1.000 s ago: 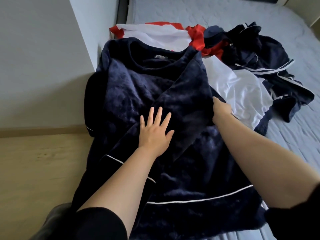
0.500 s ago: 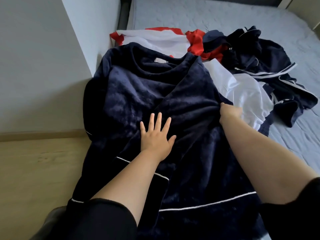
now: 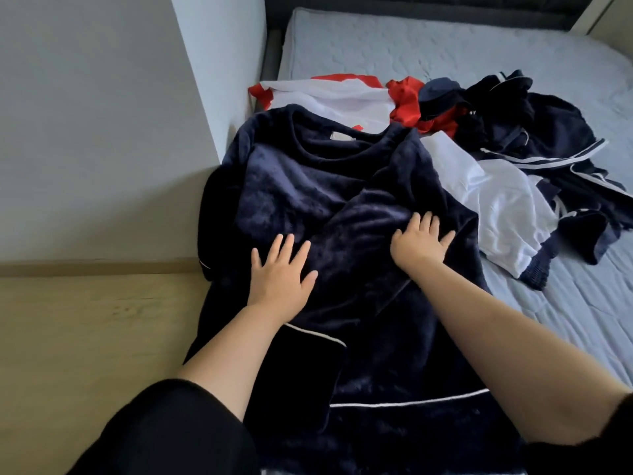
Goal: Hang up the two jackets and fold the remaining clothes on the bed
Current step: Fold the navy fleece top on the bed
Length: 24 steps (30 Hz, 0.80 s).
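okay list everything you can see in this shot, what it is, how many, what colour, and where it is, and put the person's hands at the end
top: one, navy plush with white piping, spread on the near end of the bed.
white garment: one, white with navy cuffs, right of the top.
red and white garment: one, behind the top.
navy pile: bunched navy clothes with white stripes, count unclear, far right.
bed: one, pale blue mattress, dark frame.
wall: grey, left.
floor: light wood, lower left.
left hand: flat on the top, fingers spread.
right hand: flat on the folded-in sleeve.
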Each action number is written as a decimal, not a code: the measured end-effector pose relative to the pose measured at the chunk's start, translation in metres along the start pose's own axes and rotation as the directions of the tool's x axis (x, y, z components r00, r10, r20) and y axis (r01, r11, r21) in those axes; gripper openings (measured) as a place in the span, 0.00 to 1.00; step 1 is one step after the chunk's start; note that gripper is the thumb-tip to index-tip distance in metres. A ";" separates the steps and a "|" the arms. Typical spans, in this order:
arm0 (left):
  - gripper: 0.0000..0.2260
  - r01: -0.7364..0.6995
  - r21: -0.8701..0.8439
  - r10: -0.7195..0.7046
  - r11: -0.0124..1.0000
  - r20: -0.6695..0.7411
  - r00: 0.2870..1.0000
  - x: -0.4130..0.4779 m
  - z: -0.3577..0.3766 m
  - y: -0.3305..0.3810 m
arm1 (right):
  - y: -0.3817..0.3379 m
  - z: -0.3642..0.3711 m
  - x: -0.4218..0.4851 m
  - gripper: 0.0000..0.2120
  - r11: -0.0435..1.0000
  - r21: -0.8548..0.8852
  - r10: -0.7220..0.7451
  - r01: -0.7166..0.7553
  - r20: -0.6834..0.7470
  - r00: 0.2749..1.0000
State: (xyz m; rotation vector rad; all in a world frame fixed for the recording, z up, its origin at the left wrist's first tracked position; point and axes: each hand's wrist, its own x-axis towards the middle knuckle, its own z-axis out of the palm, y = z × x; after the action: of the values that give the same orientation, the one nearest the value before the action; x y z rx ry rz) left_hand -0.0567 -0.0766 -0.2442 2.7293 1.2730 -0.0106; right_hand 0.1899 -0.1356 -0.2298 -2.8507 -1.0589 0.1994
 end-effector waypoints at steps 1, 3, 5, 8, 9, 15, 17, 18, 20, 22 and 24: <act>0.26 0.035 -0.040 -0.036 0.999 -0.004 0.999 -0.004 -0.003 -0.007 | -0.015 -0.001 -0.007 0.28 0.997 -0.006 -0.076 0.076 -0.057 0.996; 0.24 0.060 -0.161 -0.067 0.985 -0.041 0.997 -0.012 -0.006 -0.014 | -0.039 0.005 -0.030 0.28 0.959 0.011 -0.280 0.282 -0.092 0.956; 0.22 0.093 -0.301 -0.118 0.949 -0.064 0.991 -0.017 -0.009 -0.019 | -0.049 0.017 -0.056 0.28 0.911 0.038 -0.410 0.410 0.001 0.912; 0.19 0.212 -0.459 -0.202 0.863 0.071 0.977 -0.029 -0.011 -0.028 | -0.050 0.027 -0.070 0.28 0.926 -0.002 -0.374 0.377 0.123 0.919; 0.19 0.231 -0.464 -0.208 0.855 0.102 0.973 -0.033 -0.010 -0.033 | -0.054 0.025 -0.071 0.28 0.941 0.009 -0.335 0.337 0.137 0.932; 0.06 0.332 -0.644 -0.341 0.690 0.116 0.933 -0.042 -0.001 -0.058 | -0.115 0.016 -0.095 0.30 0.964 0.179 -0.222 0.198 0.126 0.967; 0.06 0.361 -0.706 -0.397 0.609 0.123 0.910 -0.041 0.001 -0.064 | -0.133 0.020 -0.103 0.29 0.953 0.192 -0.259 0.235 0.108 0.960; 0.08 0.377 -0.747 -0.422 0.548 0.142 0.895 -0.039 0.003 -0.066 | -0.142 0.023 -0.104 0.29 0.949 0.197 -0.268 0.245 0.100 0.958; 0.12 0.409 -0.826 -0.463 0.388 0.209 0.861 -0.036 0.006 -0.070 | -0.159 0.028 -0.104 0.29 0.949 0.201 -0.268 0.244 0.104 0.958; 0.12 0.425 -0.869 -0.482 0.254 0.267 0.835 -0.030 0.007 -0.075 | -0.172 0.033 -0.099 0.29 0.957 0.195 -0.243 0.215 0.133 0.961; 0.11 0.427 -0.897 -0.501 0.113 0.320 0.804 -0.022 0.006 -0.081 | -0.179 0.038 -0.092 0.28 0.968 0.189 -0.196 0.167 0.149 0.969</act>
State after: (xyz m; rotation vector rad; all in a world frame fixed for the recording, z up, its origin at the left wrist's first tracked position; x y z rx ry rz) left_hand -0.1323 -0.0422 -0.2580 1.1862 1.4099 0.5970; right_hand -0.0002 -0.0592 -0.2354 -2.5991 -1.2587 0.4973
